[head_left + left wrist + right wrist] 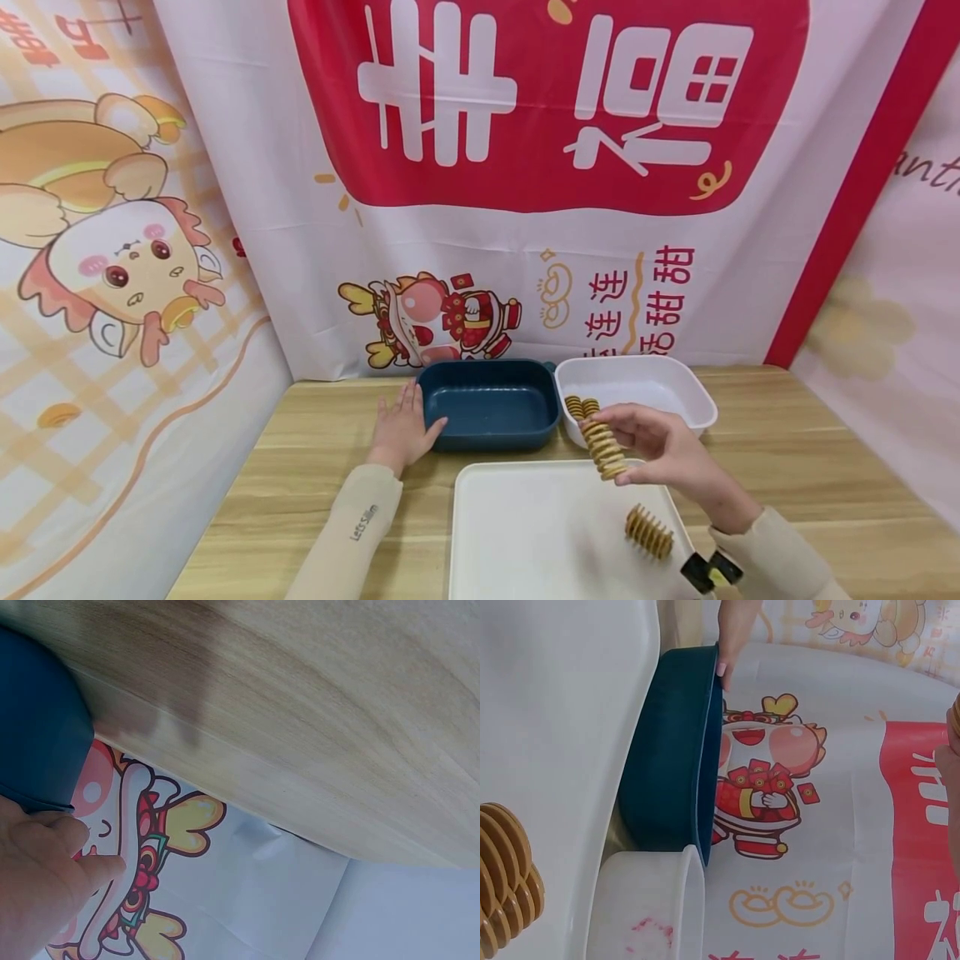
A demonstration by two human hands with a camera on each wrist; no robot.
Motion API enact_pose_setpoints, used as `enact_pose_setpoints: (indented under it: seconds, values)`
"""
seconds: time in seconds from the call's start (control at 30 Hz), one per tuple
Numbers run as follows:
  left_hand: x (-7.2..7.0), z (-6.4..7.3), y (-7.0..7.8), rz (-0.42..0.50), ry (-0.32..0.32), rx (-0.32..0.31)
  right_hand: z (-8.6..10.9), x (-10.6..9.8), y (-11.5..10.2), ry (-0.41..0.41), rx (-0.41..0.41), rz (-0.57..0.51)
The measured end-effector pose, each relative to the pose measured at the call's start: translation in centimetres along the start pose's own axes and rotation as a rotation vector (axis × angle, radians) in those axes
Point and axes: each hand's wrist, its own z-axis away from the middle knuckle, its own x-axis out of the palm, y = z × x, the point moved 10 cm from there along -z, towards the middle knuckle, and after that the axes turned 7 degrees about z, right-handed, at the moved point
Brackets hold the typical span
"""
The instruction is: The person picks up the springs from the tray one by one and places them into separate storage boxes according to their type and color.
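Note:
My right hand [667, 454] pinches a golden-brown spiral potato [604, 452] between thumb and fingers, over the near left edge of the white bin [701, 404]. Inside that bin, two more spiral potatoes [582, 407] show at the left. Another spiral potato [649, 532] lies on the white tray [517, 533]; its ridges fill the left edge of the right wrist view. My left hand [401, 429] rests at the left end of the dark blue bin [491, 437], fingers extended along its outside and thumb over the rim. The blue bin's visible floor is bare.
Both bins stand side by side on a wood-grain table [247, 508], against a printed cloth backdrop [262, 250]. The tray lies just in front of them. Cloth walls also rise on the left and right.

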Motion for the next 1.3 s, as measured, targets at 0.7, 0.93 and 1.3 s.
enact_pose_setpoints:
  seconds: [0.7, 0.93, 1.3]
  values:
    - [0.3, 0.0, -0.3, 0.013, 0.001, 0.0, -0.4, -2.2, 2.3, 0.089, 0.094, 0.129]
    - [0.2, 0.0, -0.2, 0.014, 0.005, 0.001, -0.9, -3.3, 3.5, 0.123, 0.168, 0.192]
    - [0.1, 0.0, -0.1, 0.006, 0.003, 0.003, -2.5, -4.7, 4.7, 0.143, 0.202, 0.212]
